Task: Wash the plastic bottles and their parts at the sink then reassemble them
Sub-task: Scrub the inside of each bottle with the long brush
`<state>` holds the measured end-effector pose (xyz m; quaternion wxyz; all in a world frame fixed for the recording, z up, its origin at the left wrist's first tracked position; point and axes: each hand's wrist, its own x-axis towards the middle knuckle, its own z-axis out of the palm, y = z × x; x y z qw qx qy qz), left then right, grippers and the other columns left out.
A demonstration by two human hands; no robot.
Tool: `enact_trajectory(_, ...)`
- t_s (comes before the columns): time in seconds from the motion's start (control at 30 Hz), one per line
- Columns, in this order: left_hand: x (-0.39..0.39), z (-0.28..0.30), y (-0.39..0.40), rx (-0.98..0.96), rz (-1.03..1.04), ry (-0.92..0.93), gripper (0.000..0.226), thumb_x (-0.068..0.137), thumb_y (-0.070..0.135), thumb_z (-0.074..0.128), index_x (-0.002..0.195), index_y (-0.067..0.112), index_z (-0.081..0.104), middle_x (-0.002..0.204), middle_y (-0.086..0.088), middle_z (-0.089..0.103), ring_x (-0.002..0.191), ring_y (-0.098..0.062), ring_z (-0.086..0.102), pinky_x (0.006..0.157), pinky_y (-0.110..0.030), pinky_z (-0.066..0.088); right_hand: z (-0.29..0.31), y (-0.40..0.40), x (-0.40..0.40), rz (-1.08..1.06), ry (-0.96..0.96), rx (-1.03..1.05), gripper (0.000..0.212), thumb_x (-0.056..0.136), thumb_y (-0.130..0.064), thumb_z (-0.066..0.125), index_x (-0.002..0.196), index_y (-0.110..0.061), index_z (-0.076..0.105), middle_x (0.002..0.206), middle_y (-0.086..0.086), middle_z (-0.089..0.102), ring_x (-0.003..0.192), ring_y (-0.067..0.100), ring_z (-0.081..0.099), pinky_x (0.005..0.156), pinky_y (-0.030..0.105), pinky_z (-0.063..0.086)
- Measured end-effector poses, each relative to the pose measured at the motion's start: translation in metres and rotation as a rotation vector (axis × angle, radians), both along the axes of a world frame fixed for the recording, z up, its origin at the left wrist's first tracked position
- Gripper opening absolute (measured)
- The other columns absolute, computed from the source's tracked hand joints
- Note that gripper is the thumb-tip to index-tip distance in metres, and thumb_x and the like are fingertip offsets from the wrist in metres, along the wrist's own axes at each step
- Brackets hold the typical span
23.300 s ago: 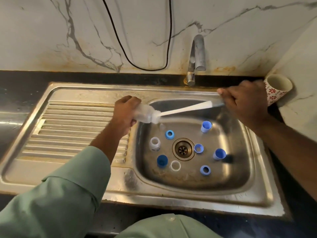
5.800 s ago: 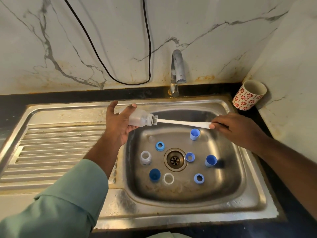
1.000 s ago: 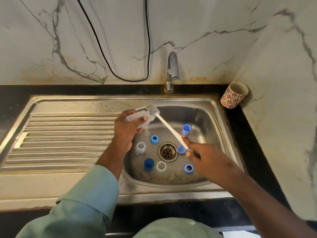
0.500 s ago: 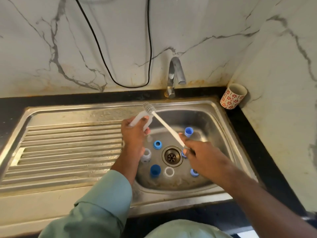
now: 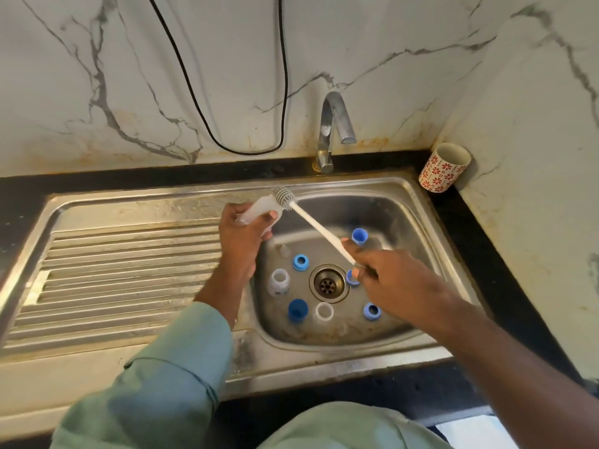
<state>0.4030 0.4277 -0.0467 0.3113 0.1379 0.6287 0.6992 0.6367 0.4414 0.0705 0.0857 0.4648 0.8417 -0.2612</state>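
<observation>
Fingers of left hand [image 5: 241,236] wrapped round bottle [image 5: 259,209], right hand [image 5: 385,277] pinching brush [image 5: 316,226] handle end, bristles at bottle mouth | bottle light, thin, probably wet-slick, I'd grip mid-body | caps [image 5: 300,262] loose below fingers in steel sink [image 5: 418,202] | cup [image 5: 444,166] far right, marble wall behind

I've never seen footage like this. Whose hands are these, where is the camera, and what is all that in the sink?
No machine here: a person wears a camera on the head, looking down at their own hands. The left hand grips a clear plastic bottle. The right hand holds a white bottle brush, its bristle head just at the bottle's mouth. In the steel sink, around the drain, lie blue caps and rings, a white ring and a second small bottle. A flowered cup stands in the corner. The tap is not running.
</observation>
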Motion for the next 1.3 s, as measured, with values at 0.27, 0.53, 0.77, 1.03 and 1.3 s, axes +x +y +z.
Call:
enact_trajectory(0.27, -0.021, -0.009, -0.005, -0.107, -0.178, 0.177, 0.045, 0.076, 0.003, 0.083, 0.106, 0.014, 0.051, 0.129, -0.014, 0.055, 0.106, -0.026, 0.063, 0.061, -0.027, 0.06, -0.022, 0.005, -0.001, -0.05, 0.112, -0.094, 0.049, 0.103, -0.027, 0.042, 0.148, -0.042, 0.032, 0.08, 0.0, 0.063, 0.059, 0.009, 0.054, 0.067, 0.032, 0.057)
enact_trajectory(0.53, -0.002, -0.009, -0.007, -0.16, -0.328, 0.363, 0.053, 0.068, 0.012, 0.089, 0.109, 0.02, 0.056, 0.12, 0.005, 0.054, 0.109, -0.012, 0.054, 0.074, -0.024, 0.058, -0.025, 0.009, -0.019, -0.154, 0.202, -0.211, 0.041, 0.104, -0.03, 0.038, 0.144, -0.039, 0.039, 0.077, 0.006, 0.06, 0.051, 0.013, 0.05, 0.051, 0.033, 0.055)
enact_trajectory(0.77, -0.021, -0.002, -0.005, -0.094, -0.107, 0.284, 0.051, 0.074, 0.003, 0.084, 0.108, 0.018, 0.05, 0.116, 0.003, 0.052, 0.104, -0.013, 0.055, 0.074, -0.029, 0.058, 0.001, -0.011, 0.019, -0.026, 0.113, -0.178, 0.044, 0.104, -0.03, 0.039, 0.147, -0.038, 0.036, 0.064, -0.009, 0.047, 0.039, -0.004, 0.046, 0.043, 0.013, 0.036)
enact_trajectory(1.03, -0.007, 0.003, 0.001, -0.108, -0.093, 0.365, 0.053, 0.07, 0.019, 0.089, 0.105, 0.027, 0.05, 0.113, 0.002, 0.055, 0.108, -0.021, 0.059, 0.078, -0.041, 0.06, -0.025, -0.007, 0.01, -0.081, 0.084, -0.09, 0.046, 0.105, -0.029, 0.036, 0.149, -0.042, 0.029, 0.078, -0.001, 0.063, 0.063, 0.014, 0.059, 0.063, 0.034, 0.052)
enact_trajectory(1.3, 0.003, 0.0, -0.003, -0.257, -0.253, 0.469, 0.081, 0.073, 0.021, 0.088, 0.141, 0.033, 0.047, 0.118, 0.008, 0.054, 0.099, -0.009, 0.055, 0.061, -0.008, 0.049, -0.018, -0.01, 0.009, -0.304, 0.317, -0.362, 0.044, 0.103, -0.03, 0.044, 0.145, -0.042, 0.038, 0.069, -0.003, 0.055, 0.047, 0.009, 0.048, 0.048, 0.023, 0.047)
